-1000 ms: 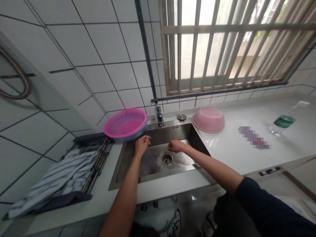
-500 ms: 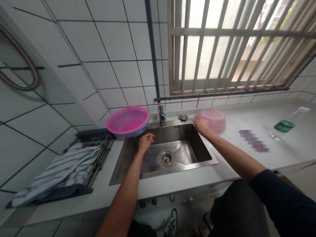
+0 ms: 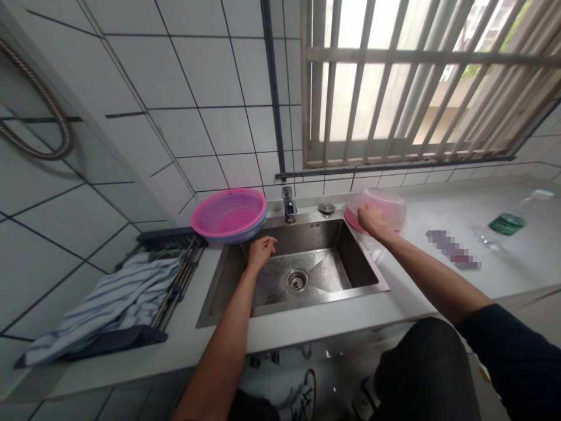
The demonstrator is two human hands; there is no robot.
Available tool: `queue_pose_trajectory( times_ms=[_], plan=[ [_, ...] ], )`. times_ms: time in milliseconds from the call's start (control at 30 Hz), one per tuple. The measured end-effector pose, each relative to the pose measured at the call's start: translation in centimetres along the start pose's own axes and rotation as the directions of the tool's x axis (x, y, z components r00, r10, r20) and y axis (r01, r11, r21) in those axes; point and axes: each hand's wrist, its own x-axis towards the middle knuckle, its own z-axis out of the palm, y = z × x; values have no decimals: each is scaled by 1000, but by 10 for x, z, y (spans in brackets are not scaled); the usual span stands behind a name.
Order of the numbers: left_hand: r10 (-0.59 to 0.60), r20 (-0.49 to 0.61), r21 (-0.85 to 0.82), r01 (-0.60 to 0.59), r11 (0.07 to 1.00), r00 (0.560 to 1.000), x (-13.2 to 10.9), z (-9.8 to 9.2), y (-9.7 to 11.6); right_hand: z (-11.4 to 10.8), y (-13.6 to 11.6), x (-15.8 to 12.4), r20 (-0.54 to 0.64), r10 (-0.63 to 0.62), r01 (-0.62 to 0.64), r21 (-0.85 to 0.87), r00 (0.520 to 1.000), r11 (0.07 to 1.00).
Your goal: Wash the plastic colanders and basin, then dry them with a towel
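Note:
My right hand grips the near rim of an upturned pale pink basin on the white counter, just right of the steel sink; the basin is tilted up a little off the counter. My left hand hovers inside the sink by its left wall, fingers curled loosely with nothing visible in them. It sits just below a magenta colander nested in a blue bowl at the sink's back left corner. The drain lies in the wet sink floor between my arms.
A short tap stands behind the sink. A striped cloth lies over a dark drying rack on the left. A clear bottle with a green label lies far right on the counter. A barred window is above.
My right hand left the sink, reached to the pink basin, took its rim and began lifting it. My left hand stayed near the sink's left wall.

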Motion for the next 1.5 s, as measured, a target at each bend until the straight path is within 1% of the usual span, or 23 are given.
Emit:
queue_pose_trajectory(
  times_ms=[67,133,233,300,400,533,600,633,667,700,733,800,833,867,900,933,1033,1167,1233,1300,1433,1500],
  plan=[
    [7,1,-8,-7,1000,1000,0,0,-1,-19,14,6,-92,59,-59,-2,994,998],
    [8,1,-14,-8,1000,1000,0,0,-2,-39,32,13,-203,109,-106,24,973,994],
    [3,-1,-22,-3,1000,1000,0,1,-4,-66,61,21,-372,235,-202,125,898,971],
    [3,-1,-27,-3,1000,1000,0,2,-4,-81,75,21,-480,269,-197,196,835,961],
    [-4,7,-21,4,1000,1000,0,2,-5,-103,79,7,-618,291,-119,304,731,945],
    [-2,6,-27,2,1000,1000,0,2,-5,-134,65,-25,-745,266,70,386,612,920],
    [-1,2,-32,2,999,1000,0,2,-6,-145,59,-39,-788,264,185,427,557,885],
    [-3,1,-33,3,999,1000,0,2,-7,-149,57,-45,-792,272,244,462,547,853],
    [-3,2,-34,4,999,1000,0,2,-7,-151,56,-49,-780,282,300,506,558,808],
    [-4,3,-36,4,999,1000,0,2,-8,-151,55,-53,-756,288,347,558,588,754],
    [-4,3,-39,4,999,1000,-1,2,-8,-150,54,-56,-719,283,383,610,634,694],
    [-8,3,-44,8,999,1000,-1,2,-8,-142,51,-62,-640,225,421,690,735,588],
    [-12,2,-45,12,999,1000,-1,2,-8,-136,49,-65,-605,170,430,710,778,558],
    [-16,2,-44,16,999,1000,-1,1,-8,-130,45,-69,-575,99,439,713,812,547],
    [-20,3,-42,20,999,1000,-1,1,-7,-122,42,-72,-548,17,449,702,836,553],
    [-23,4,-41,23,999,1000,-1,1,-7,-115,37,-75,-523,-66,462,678,850,572],
    [-26,4,-39,26,999,1000,-1,0,-8,-92,20,-83,-462,-264,510,567,847,647],
    [-14,-5,-38,13,999,1000,-3,-1,-8,-63,-8,-81,-314,-415,520,503,854,690],
    [-9,-10,-40,9,999,1000,-3,-1,-7,-49,-23,-76,-237,-444,501,479,864,721],
    [-16,-10,-37,16,999,1000,-3,-1,-7,-34,-41,-67,-180,-447,477,455,876,752],
    [-14,-6,-45,13,999,1000,-3,-3,-8,2,-77,-46,-135,-470,477,450,872,755],
    [-17,-5,-51,16,999,1000,-4,-4,-10,21,-93,-37,-103,-460,452,468,882,760]
  ],
)
